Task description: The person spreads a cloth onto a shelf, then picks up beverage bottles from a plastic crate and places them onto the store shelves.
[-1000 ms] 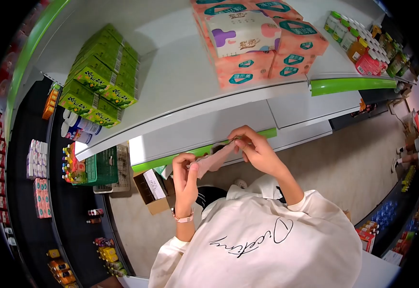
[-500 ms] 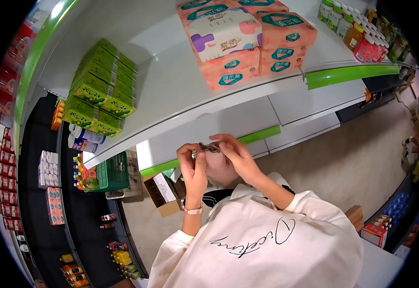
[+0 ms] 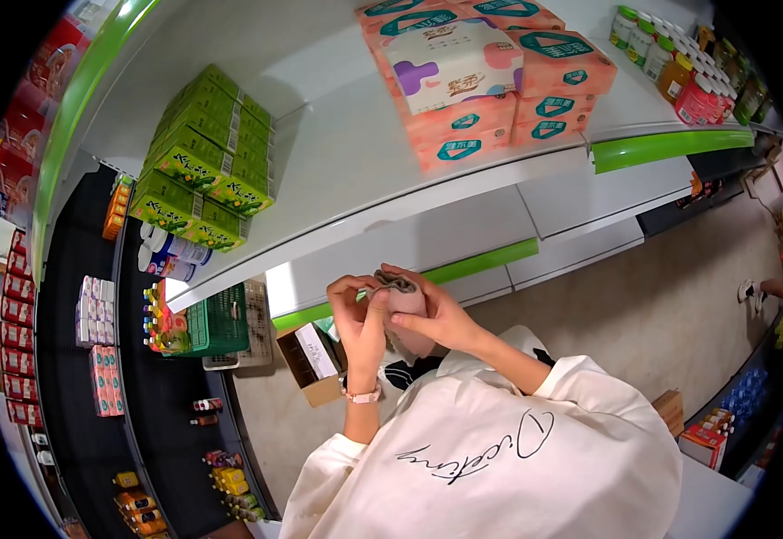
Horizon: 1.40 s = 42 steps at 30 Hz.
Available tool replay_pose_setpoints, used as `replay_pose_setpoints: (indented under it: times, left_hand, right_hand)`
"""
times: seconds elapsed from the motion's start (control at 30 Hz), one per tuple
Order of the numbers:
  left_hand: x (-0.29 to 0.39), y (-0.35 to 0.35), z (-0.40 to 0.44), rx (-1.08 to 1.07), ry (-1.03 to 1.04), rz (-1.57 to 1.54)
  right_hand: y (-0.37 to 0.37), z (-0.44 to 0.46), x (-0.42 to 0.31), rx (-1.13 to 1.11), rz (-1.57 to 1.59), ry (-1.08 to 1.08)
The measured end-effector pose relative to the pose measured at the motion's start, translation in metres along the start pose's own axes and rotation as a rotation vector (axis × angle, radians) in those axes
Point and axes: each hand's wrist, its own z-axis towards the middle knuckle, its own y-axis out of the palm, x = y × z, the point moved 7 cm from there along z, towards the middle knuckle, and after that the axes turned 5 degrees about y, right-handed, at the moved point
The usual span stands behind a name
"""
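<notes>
Both hands hold a pinkish-beige cloth (image 3: 404,302) in front of my body. Its top edge is bunched in grey-brown folds and the lower part hangs below the fingers. My left hand (image 3: 357,316) is closed on the cloth's left side, thumb up against the folds. On the right side my right hand (image 3: 441,320) wraps round it, with the thumb across its front. The palm side of each grip is hidden.
A white shelf (image 3: 320,211) ahead carries green boxes (image 3: 203,153) and pink tissue boxes (image 3: 463,126), with jars (image 3: 670,58) at the far right. Below stand an open cardboard box (image 3: 311,364) and a green basket (image 3: 221,323). Stocked dark shelving (image 3: 162,395) lies left.
My right hand has closed in around the cloth, its thumb now across the front. The cloth looks more tightly gathered. The view has shifted slightly, so the shelf goods appear further right.
</notes>
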Motion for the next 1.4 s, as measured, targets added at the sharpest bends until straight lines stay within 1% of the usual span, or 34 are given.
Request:
replay_pose_setpoints:
  times: [0.1, 0.2, 0.3, 0.4, 0.5, 0.6, 0.7, 0.73, 0.83, 0.9, 0.93, 0.97, 1.0, 1.07, 1.1, 1.17, 1.2, 1.27, 1.33, 1.4]
  left_hand:
    - [0.004, -0.006, 0.001, 0.045, 0.062, 0.028]
    - [0.002, -0.009, 0.003, -0.006, 0.114, 0.169]
    - [-0.007, -0.014, 0.004, 0.009, 0.141, 0.240]
    - [-0.009, -0.011, 0.006, 0.015, 0.141, 0.252]
    - [-0.015, 0.006, 0.002, -0.251, -0.167, 0.212]
    - [-0.026, 0.008, -0.003, -0.332, -0.325, 0.088]
    - [-0.020, 0.009, 0.002, -0.307, -0.287, 0.083]
    - [-0.018, 0.009, 0.004, -0.298, -0.275, 0.082]
    - [-0.024, -0.002, 0.010, -0.203, -0.330, 0.060]
    - [-0.005, 0.007, 0.017, -0.243, -0.166, 0.188]
    - [0.008, 0.013, 0.020, -0.259, -0.084, 0.251]
    - [0.038, 0.032, 0.023, -0.418, 0.287, 0.588]
    - [0.057, 0.051, 0.022, -0.548, 0.514, 0.709]
    - [0.076, 0.085, 0.008, -0.801, 0.972, 0.949]
    - [0.073, 0.089, 0.004, -0.852, 1.051, 0.974]
    - [0.062, 0.097, -0.007, -0.965, 1.217, 1.013]
    - [0.058, 0.098, -0.009, -0.985, 1.234, 1.013]
    - [0.051, 0.099, -0.013, -1.030, 1.270, 1.006]
    - [0.047, 0.100, -0.014, -1.038, 1.286, 1.020]
    - [0.047, 0.102, -0.014, -1.032, 1.296, 1.003]
  right_hand:
    - [0.003, 0.001, 0.004, 0.005, 0.031, 0.024]
    - [0.007, -0.001, 0.004, 0.001, 0.056, 0.076]
    - [0.002, -0.001, 0.004, 0.052, -0.054, 0.012]
    - [-0.004, -0.004, 0.007, 0.084, 0.028, 0.029]
    - [-0.009, -0.005, 0.004, 0.038, 0.029, 0.058]
    - [-0.016, -0.009, 0.006, 0.066, -0.028, 0.117]
    - [-0.015, -0.007, 0.001, 0.015, -0.062, 0.168]
    - [-0.016, -0.004, 0.001, 0.005, -0.120, 0.142]
    - [-0.021, -0.001, 0.007, 0.006, -0.207, 0.124]
    - [-0.026, -0.005, 0.011, 0.047, -0.149, 0.189]
    - [-0.030, -0.005, 0.019, 0.036, -0.158, 0.173]
    - [-0.036, -0.005, 0.037, 0.022, -0.166, 0.161]
    - [-0.039, -0.006, 0.050, 0.005, -0.174, 0.153]
    - [-0.048, -0.017, 0.060, 0.055, -0.169, 0.214]
    - [-0.053, -0.023, 0.064, 0.082, -0.169, 0.241]
    - [-0.059, -0.023, 0.070, 0.104, -0.189, 0.200]
    - [-0.058, -0.019, 0.069, 0.099, -0.206, 0.134]
    - [-0.060, -0.018, 0.070, 0.077, -0.148, 0.097]
    - [-0.056, -0.016, 0.061, 0.042, 0.002, 0.159]
    - [-0.066, -0.017, 0.079, 0.034, 0.001, 0.157]
